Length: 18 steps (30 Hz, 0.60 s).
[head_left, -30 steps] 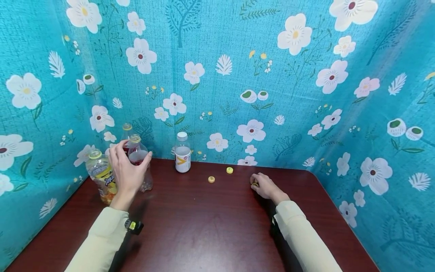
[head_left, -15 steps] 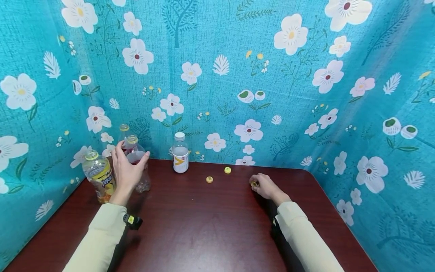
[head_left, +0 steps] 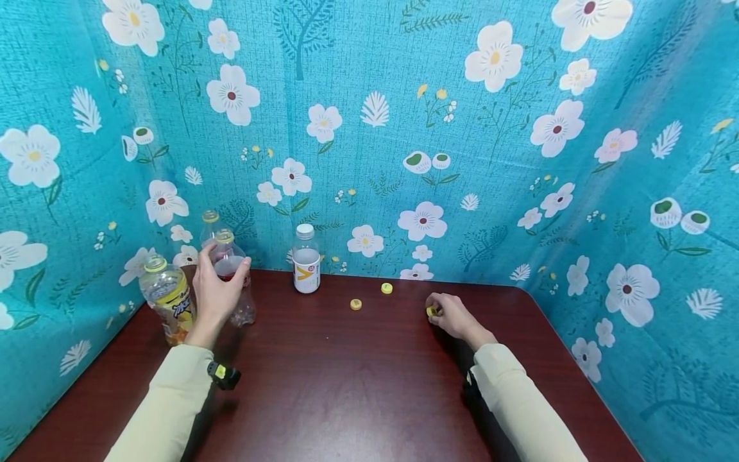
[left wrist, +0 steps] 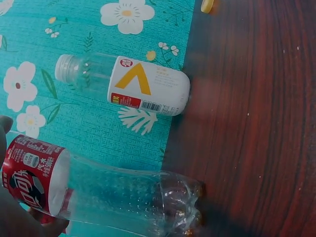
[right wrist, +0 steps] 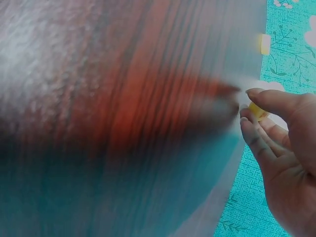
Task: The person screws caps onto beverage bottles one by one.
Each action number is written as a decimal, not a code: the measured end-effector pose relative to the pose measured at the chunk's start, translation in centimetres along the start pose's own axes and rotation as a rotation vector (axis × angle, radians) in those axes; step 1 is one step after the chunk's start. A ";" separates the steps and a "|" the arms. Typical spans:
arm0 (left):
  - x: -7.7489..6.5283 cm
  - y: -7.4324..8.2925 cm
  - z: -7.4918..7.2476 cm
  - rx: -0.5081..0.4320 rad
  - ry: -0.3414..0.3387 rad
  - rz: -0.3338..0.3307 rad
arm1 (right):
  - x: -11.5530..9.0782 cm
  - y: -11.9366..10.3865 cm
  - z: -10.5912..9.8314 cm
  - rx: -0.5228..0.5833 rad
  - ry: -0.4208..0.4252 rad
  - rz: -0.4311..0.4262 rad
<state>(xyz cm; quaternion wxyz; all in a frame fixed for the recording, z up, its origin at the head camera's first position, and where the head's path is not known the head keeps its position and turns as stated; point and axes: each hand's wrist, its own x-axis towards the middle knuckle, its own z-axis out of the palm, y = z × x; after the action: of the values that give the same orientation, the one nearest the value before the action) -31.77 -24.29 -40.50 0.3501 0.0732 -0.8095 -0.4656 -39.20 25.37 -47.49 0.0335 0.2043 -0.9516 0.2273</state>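
Observation:
In the head view my left hand (head_left: 218, 292) holds a clear plastic bottle (head_left: 245, 308) with a red label, thumb on one side and fingers on the other. Its yellow-ringed neck has no cap. The left wrist view shows the fingers around the label of this bottle (left wrist: 116, 190), with its base by the table. My right hand (head_left: 453, 314) pinches a yellow bottle cap (right wrist: 257, 111) between thumb and fingertips, low over the table's back right. Two more yellow caps, one (head_left: 356, 305) nearer and another (head_left: 387, 289) farther back, lie on the table.
A capless bottle (head_left: 178, 308) with a yellow label stands left of my left hand. Another clear bottle (head_left: 210, 219) is partly hidden behind the held one. A white-labelled bottle (head_left: 306, 269) stands by the flowered curtain (head_left: 369, 154) behind the dark red table (head_left: 358, 385).
My left fingers and thumb have drawn closer around the red-labelled bottle. The right hand keeps its pinch on the cap with only a slight shift. The head view has moved slightly.

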 end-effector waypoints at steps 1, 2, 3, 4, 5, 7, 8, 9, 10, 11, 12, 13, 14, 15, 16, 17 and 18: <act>0.0 0.0 0.0 0.002 -0.004 0.000 | 0.0 0.0 0.0 0.007 0.005 0.001; 0.0 0.0 0.0 0.006 -0.009 0.002 | 0.0 0.0 -0.1 0.014 0.010 0.003; -0.1 0.0 -0.1 0.007 -0.015 0.004 | 0.0 0.0 -0.1 0.018 0.016 -0.001; -0.1 0.0 -0.1 0.008 -0.021 0.008 | 0.0 0.0 -0.2 0.022 0.020 -0.005; -0.1 0.0 -0.1 0.010 -0.026 0.012 | 0.0 0.0 -0.2 0.022 0.023 -0.008; -0.1 0.0 -0.1 0.010 -0.034 0.028 | 0.0 0.0 -0.3 0.026 0.028 -0.009; -0.1 0.1 -0.1 0.008 -0.038 0.042 | -0.1 -0.1 -0.3 0.028 0.029 -0.017; -0.1 0.1 -0.1 0.003 -0.042 0.058 | -0.1 -0.1 -0.4 0.033 0.029 -0.020; -0.1 0.1 0.0 0.001 -0.047 0.076 | -0.1 -0.2 -0.4 0.035 0.030 -0.022; -0.1 0.2 0.0 0.000 -0.051 0.091 | -0.1 -0.2 -0.5 0.038 0.030 -0.024; -0.2 0.2 0.0 -0.002 -0.057 0.104 | -0.2 -0.3 -0.6 0.043 0.028 -0.024; -0.2 0.3 0.1 -0.005 -0.065 0.116 | -0.2 -0.4 -0.7 0.045 0.025 -0.024; -0.2 0.4 0.1 -0.006 -0.076 0.122 | -0.2 -0.6 -0.8 0.049 0.019 -0.017; -0.3 0.6 0.2 -0.005 -0.085 0.126 | -0.3 -0.7 -0.9 0.050 0.016 -0.008; -0.3 0.7 0.3 -0.002 -0.094 0.125 | -0.3 -0.8 -1.0 0.047 0.013 -0.003; -0.3 0.8 0.3 -0.001 -0.103 0.125 | -0.4 -1.0 -1.2 0.047 0.010 0.001; -0.4 1.0 0.4 -0.001 -0.111 0.126 | -0.5 -1.2 -1.3 0.046 0.009 0.003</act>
<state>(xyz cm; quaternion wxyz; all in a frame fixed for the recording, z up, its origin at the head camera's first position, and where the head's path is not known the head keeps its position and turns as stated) -31.52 -23.33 -40.04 0.3331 -0.0039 -0.8305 -0.4464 -38.34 25.18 -45.89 0.0327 0.2026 -0.9462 0.2500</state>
